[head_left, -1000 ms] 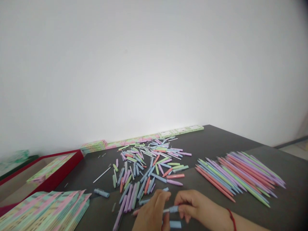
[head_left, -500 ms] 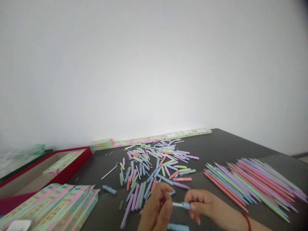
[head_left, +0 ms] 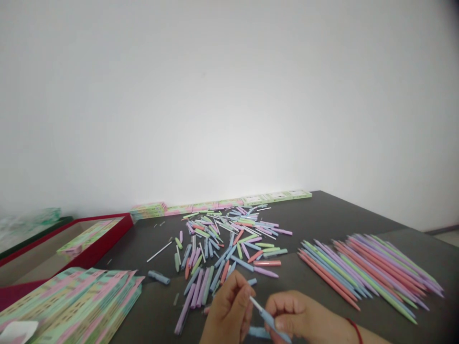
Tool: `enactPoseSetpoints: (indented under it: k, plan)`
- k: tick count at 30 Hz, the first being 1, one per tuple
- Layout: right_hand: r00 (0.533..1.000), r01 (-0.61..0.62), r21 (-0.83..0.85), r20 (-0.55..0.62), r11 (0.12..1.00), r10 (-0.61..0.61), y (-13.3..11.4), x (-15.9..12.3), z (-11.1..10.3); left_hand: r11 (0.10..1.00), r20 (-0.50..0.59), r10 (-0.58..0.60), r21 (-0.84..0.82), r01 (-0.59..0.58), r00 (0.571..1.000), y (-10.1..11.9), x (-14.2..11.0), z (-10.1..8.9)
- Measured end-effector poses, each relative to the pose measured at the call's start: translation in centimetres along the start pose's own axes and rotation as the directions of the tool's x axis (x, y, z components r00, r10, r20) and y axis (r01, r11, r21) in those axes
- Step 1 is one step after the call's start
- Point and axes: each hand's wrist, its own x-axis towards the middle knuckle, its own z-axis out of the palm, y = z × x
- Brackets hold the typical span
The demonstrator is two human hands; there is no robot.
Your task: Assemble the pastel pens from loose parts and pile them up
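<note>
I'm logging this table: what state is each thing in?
Left hand: curled at the rod's tip, grip unclear
Right hand: closed on the barrel
Rod: jutting from the barrel
Barrel: tilted
Red box: open
Packets: overlapping
Parts: scattered
Pens: laid side by side
Boxes: lined along the wall
</note>
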Motion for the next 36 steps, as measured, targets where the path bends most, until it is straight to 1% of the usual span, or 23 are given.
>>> enactPoseSetpoints:
  k: [4,7,9,12,13,14,15,16,17,18,19,20,21,22,23,24,26,28,31,33,36]
  plan:
    - [1.000,-0.007,0.032,0.012,0.999,0.007,0.1,0.2,0.2,1.000,-0.082,0.020,-0.016,-0.022,0.996,0.1,0.1,0.1]
    - [0.999,-0.017,0.041,0.032,0.999,0.015,0.2,0.2,0.2,1.000,-0.126,0.001,0.010,0.000,0.992,-0.1,0.2,-0.2]
    - [1.000,-0.016,0.042,0.027,0.999,0.015,0.2,0.2,0.1,1.000,-0.190,-0.006,0.024,0.011,0.982,-0.3,0.4,-0.7]
    - [1.000,-0.002,0.060,0.000,0.998,0.002,0.2,0.2,-0.3,1.000,-0.320,0.001,0.006,0.001,0.947,-0.6,0.7,-1.7]
    - [1.000,0.005,0.071,-0.010,0.997,-0.005,0.1,0.2,-0.5,0.999,-0.340,0.019,0.038,-0.006,0.940,-0.8,0.8,-2.0]
    - [1.000,0.013,0.080,-0.022,0.997,-0.012,0.0,0.2,-0.8,0.992,-0.330,0.056,0.122,-0.017,0.942,-0.9,0.9,-2.2]
    - [0.999,0.019,0.080,-0.034,0.997,-0.017,-0.2,0.2,-1.0,0.963,-0.273,0.117,0.265,-0.042,0.955,-1.2,0.9,-2.4]
    - [0.999,0.024,0.068,-0.046,0.997,-0.021,-0.5,0.2,-1.4,0.891,-0.169,0.194,0.443,-0.101,0.966,-1.5,0.9,-2.5]
    - [0.998,0.026,0.042,-0.051,0.999,-0.024,-0.8,0.1,-1.7,0.762,-0.018,0.259,0.619,-0.193,0.966,-1.8,0.9,-2.6]
    - [0.998,0.022,0.002,-0.051,1.000,-0.022,-1.2,-0.1,-2.0,0.592,0.154,0.290,0.747,-0.304,0.944,-2.2,0.9,-2.6]
    - [0.999,0.014,-0.044,-0.044,0.999,-0.016,-1.5,-0.4,-2.3,0.420,0.310,0.280,0.811,-0.407,0.908,-2.6,0.9,-2.7]
    - [0.999,-0.002,-0.092,-0.036,0.996,-0.002,-1.9,-0.8,-2.6,0.279,0.426,0.244,0.830,-0.484,0.871,-2.9,1.0,-2.7]
    - [0.999,-0.025,-0.139,-0.032,0.990,0.021,-2.1,-1.3,-2.9,0.182,0.498,0.197,0.828,-0.530,0.845,-3.1,1.1,-2.8]
    - [0.998,-0.057,-0.185,-0.036,0.981,0.051,-2.3,-1.9,-3.1,0.130,0.527,0.151,0.828,-0.545,0.836,-3.2,1.2,-2.9]
    - [0.995,-0.094,-0.228,-0.051,0.969,0.084,-2.4,-2.5,-3.2,0.111,0.528,0.105,0.836,-0.537,0.843,-3.0,1.3,-2.9]
    - [0.991,-0.129,-0.273,-0.074,0.953,0.113,-2.4,-3.2,-3.3,0.112,0.505,0.065,0.853,-0.510,0.860,-2.7,1.4,-3.0]
    - [0.982,-0.180,-0.382,-0.122,0.906,0.144,-2.2,-4.3,-3.3,0.144,0.432,-0.004,0.893,-0.427,0.902,-1.7,1.4,-3.1]
    - [0.978,-0.198,-0.501,-0.157,0.843,0.136,-2.0,-5.1,-3.1,0.193,0.361,-0.017,0.916,-0.352,0.932,-0.7,1.4,-3.2]
    - [0.978,-0.195,-0.646,-0.183,0.738,0.098,-1.7,-5.4,-2.9,0.242,0.314,-0.007,0.922,-0.303,0.949,0.1,1.3,-3.3]
    - [0.979,-0.190,-0.705,-0.186,0.684,0.080,-1.6,-5.2,-2.7,0.231,0.310,-0.025,0.927,-0.296,0.950,0.2,1.3,-3.2]
    - [0.980,-0.189,-0.747,-0.182,0.637,0.077,-1.6,-4.5,-2.4,0.199,0.320,-0.050,0.931,-0.305,0.946,-0.2,1.2,-3.1]
